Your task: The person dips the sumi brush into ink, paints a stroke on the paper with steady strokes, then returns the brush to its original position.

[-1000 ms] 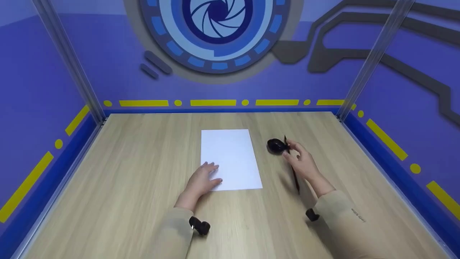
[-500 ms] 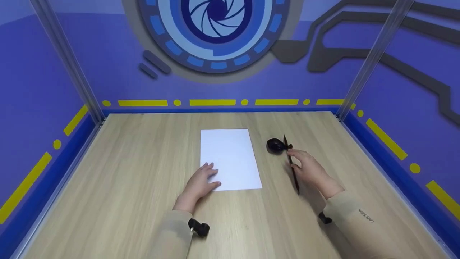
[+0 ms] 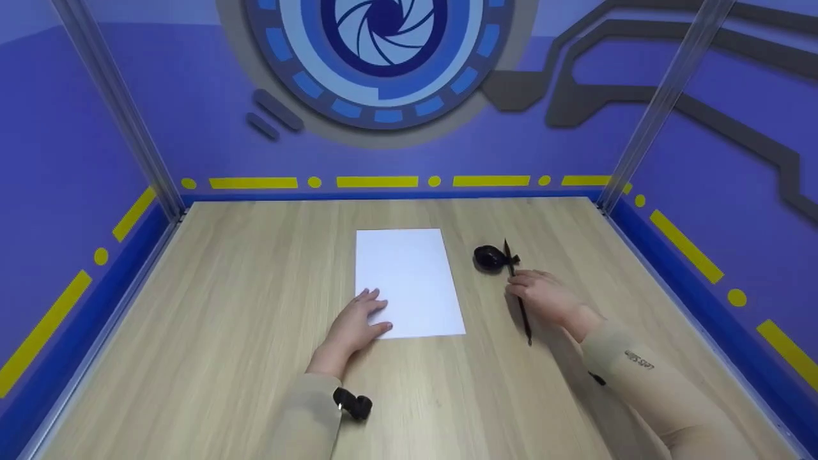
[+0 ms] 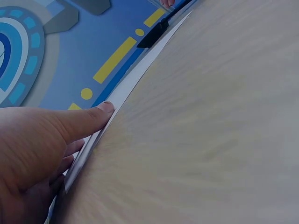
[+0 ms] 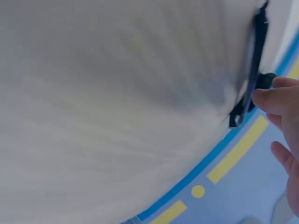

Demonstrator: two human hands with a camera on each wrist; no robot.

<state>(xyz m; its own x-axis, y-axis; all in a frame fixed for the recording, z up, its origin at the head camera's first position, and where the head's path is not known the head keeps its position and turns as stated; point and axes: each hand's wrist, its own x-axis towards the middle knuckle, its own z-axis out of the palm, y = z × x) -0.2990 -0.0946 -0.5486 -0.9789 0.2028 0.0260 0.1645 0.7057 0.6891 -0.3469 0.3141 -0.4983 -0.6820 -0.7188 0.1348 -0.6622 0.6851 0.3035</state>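
A white sheet of paper point(image 3: 415, 275) lies in the middle of the table. My left hand point(image 3: 351, 329) rests on its lower left corner with relaxed fingers; the left wrist view shows the thumb point(image 4: 100, 113) along the paper's edge. Right of the sheet, a slim black writing brush point(image 3: 525, 322) leans with its pointed end across a small round black dish point(image 3: 489, 258). My right hand point(image 3: 546, 297) pinches the brush's shaft just below the dish. In the right wrist view, thumb and finger meet the dark shaft point(image 5: 255, 51). The head view hides part of the shaft behind the fingers.
The wood-grain table point(image 3: 243, 306) is walled in by blue panels point(image 3: 409, 160) at the back and both sides. Clear posts point(image 3: 671, 96) stand at its rear corners. A small black wrist camera point(image 3: 353, 404) sits under the left sleeve.
My right hand has drawn back from the dish, down along the brush's shaft, and turned over with its fingers closer together. The left hand, paper, brush and dish keep their places.
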